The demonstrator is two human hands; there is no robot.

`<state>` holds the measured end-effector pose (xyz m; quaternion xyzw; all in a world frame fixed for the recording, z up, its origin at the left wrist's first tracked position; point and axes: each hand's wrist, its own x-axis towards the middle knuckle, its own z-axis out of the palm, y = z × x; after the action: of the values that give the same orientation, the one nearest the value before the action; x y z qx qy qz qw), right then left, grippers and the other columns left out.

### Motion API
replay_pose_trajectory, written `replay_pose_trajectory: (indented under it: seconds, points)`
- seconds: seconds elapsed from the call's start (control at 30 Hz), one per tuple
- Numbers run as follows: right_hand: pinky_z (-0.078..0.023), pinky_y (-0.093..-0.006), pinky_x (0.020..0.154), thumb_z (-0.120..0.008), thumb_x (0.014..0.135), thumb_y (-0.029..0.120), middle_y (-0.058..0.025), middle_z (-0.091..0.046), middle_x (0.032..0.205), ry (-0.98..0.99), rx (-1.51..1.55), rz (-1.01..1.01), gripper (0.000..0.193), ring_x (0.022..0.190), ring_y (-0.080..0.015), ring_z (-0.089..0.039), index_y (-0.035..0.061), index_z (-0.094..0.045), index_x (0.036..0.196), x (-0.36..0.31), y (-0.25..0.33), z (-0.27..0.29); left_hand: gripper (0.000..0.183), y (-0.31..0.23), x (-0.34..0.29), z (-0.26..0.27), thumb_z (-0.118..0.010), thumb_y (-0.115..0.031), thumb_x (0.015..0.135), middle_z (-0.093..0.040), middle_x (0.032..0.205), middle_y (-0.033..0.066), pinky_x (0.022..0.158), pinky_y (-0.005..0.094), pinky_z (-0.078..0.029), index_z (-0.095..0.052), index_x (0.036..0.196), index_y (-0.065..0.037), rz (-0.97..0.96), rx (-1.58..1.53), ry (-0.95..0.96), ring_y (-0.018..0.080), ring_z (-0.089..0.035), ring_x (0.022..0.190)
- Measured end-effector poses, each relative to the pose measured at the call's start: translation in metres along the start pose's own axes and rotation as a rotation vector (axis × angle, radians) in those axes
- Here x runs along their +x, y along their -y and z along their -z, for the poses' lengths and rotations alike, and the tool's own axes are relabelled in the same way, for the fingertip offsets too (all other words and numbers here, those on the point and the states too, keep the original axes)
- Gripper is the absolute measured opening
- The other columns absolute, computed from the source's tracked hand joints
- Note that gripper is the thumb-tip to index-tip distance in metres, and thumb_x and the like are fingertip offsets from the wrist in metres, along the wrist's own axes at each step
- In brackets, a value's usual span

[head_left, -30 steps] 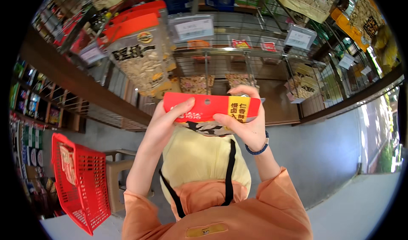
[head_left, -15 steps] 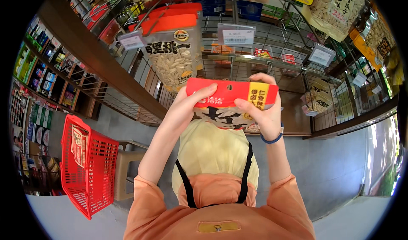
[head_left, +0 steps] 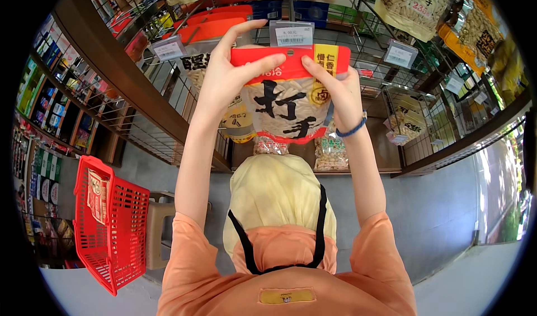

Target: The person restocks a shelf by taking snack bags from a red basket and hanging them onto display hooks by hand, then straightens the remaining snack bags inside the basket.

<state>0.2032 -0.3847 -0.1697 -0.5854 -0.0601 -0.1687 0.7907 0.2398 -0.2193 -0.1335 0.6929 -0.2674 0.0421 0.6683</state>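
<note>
A bag of sunflower seeds [head_left: 288,106] with a red top band, a yellow strip and a see-through front hangs upright between my hands, its front facing me. My left hand [head_left: 226,78] grips the top left corner, thumb across the red band and forefinger stretched up beside a price tag [head_left: 294,35]. My right hand [head_left: 342,92] pinches the top right corner, thumb in front and the other fingers hidden behind. The hang hole in the band sits just below the price tag; whether a hook passes through it I cannot tell.
Wire display shelves stand ahead with orange-topped seed bags [head_left: 202,32] on the left and more seed bags [head_left: 419,5] upper right. Smaller packets [head_left: 331,152] lie on the lower shelf. A red basket [head_left: 126,221] holding a packet rests on a beige stool [head_left: 156,235] at my left.
Both hands have raised the bag and moved it forward toward the rack. It has tipped from foreshortened to facing me. My left forefinger now reaches up toward the price tag.
</note>
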Motion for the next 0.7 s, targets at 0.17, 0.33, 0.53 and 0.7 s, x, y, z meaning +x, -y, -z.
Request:
replay_pose_trajectory:
  seconds: [0.17, 0.33, 0.53, 0.7]
  points:
    - [-0.043, -0.0195, 0.059, -0.065, 0.072, 0.013, -0.0039, -0.062, 0.08, -0.025, 0.024, 0.019, 0.019, 0.067, -0.0067, -0.056, 0.0007, -0.061, 0.087, 0.01, -0.003, 0.0, 0.035, 0.003, 0.018, 0.006, -0.066, -0.012, 0.067, -0.061, 0.084, 0.0042, 0.071, 0.021, -0.043, -0.057, 0.099, -0.003, -0.065, 0.179, 0.06, 0.0087, -0.056, 0.079]
    - [-0.043, -0.0191, 0.059, -0.065, 0.073, 0.014, -0.0035, -0.061, 0.08, -0.087, -0.054, 0.084, 0.02, 0.066, -0.0058, -0.055, -0.0001, -0.061, 0.087, 0.014, -0.008, 0.0, 0.023, 0.006, 0.028, 0.013, -0.065, -0.012, 0.069, -0.06, 0.081, 0.0023, 0.069, 0.0203, -0.043, -0.061, 0.088, 0.0, -0.118, 0.281, 0.135, 0.007, -0.055, 0.074]
    - [-0.043, -0.0194, 0.059, -0.064, 0.073, 0.014, -0.0039, -0.061, 0.079, -0.102, -0.03, 0.133, 0.02, 0.066, -0.0064, -0.055, -0.0013, -0.061, 0.086, 0.022, -0.002, -0.002, 0.019, 0.009, 0.04, 0.015, -0.062, -0.009, 0.07, -0.06, 0.078, 0.0013, 0.061, 0.0169, -0.043, -0.061, 0.087, 0.0, -0.11, 0.247, 0.15, 0.0037, -0.053, 0.067]
    - [-0.043, -0.0193, 0.059, -0.064, 0.073, 0.013, -0.0041, -0.061, 0.078, -0.093, -0.044, 0.143, 0.019, 0.066, -0.0066, -0.055, -0.0017, -0.061, 0.085, 0.027, -0.003, 0.001, 0.021, 0.009, 0.045, 0.009, -0.059, -0.006, 0.071, -0.061, 0.077, 0.0015, 0.06, 0.0167, -0.043, -0.062, 0.091, -0.001, -0.126, 0.225, 0.149, 0.0035, -0.054, 0.068]
